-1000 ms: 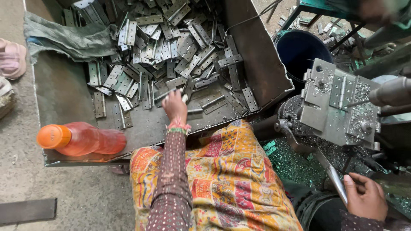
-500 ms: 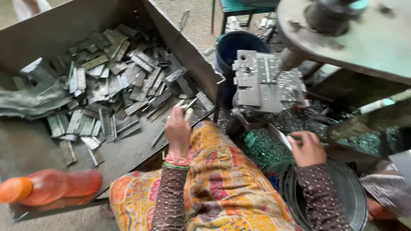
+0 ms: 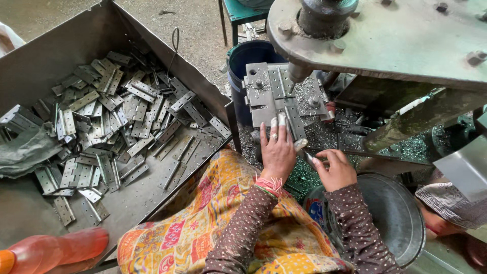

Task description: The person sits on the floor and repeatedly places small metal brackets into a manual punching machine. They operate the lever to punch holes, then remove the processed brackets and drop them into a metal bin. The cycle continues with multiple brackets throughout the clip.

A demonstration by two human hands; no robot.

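At far left, orange bottle (image 3: 56,249) beside tray (image 3: 66,56) full of metal hinges (image 3: 109,127). In the middle, left hand (image 3: 277,152) flat, fingers spread, pressing hinge (image 3: 294,122) onto jig (image 3: 278,94) under the drill. Right hand (image 3: 336,170) curled, pinching thin rod (image 3: 355,153), above bucket (image 3: 393,213).

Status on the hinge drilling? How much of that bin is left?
Done: hard to count; metal swarf around the fixture suggests earlier drilling. In hand: left hand presses a hinge plate onto the jig under the drill spindle; right hand sits beside it, pinching something small. Left: a big heap of hinge plates in the metal bin.
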